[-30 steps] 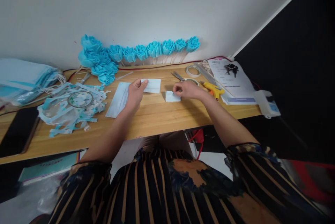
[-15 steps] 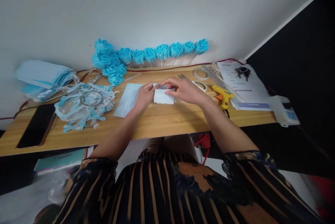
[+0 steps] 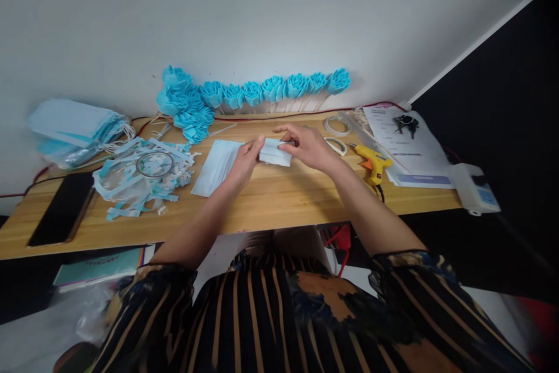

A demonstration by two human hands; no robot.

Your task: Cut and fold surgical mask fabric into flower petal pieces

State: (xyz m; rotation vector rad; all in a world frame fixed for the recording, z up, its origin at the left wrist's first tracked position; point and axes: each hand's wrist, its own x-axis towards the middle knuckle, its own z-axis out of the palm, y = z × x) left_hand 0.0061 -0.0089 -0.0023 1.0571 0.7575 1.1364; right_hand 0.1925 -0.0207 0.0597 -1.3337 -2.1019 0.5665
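Note:
Between my two hands, just above the wooden table (image 3: 262, 210), is a small folded piece of pale blue face-mask fabric (image 3: 274, 153). My left hand (image 3: 248, 159) pinches its left edge, thumb on top. At its right edge, the thumb and fingertips of my right hand (image 3: 308, 147) close on the fabric, with the index finger raised. A flat pleated light-blue face mask (image 3: 216, 166) lies on the table beside my left hand, partly covered by it. To the right of my right hand rests a roll of tape (image 3: 335, 146).
Blue fabric flowers (image 3: 253, 93) line the wall. On the left are stacked masks (image 3: 76, 125), a pile of cut scraps (image 3: 131, 181) with a tape roll (image 3: 154, 164) on it, and a phone (image 3: 63, 207). A yellow glue gun (image 3: 371, 162), papers (image 3: 406, 155) and keys (image 3: 406, 124) lie right.
The folded fabric has tilted and moved slightly up, its surface now showing pale blue with a crease. My right index finger has lifted away from my left hand.

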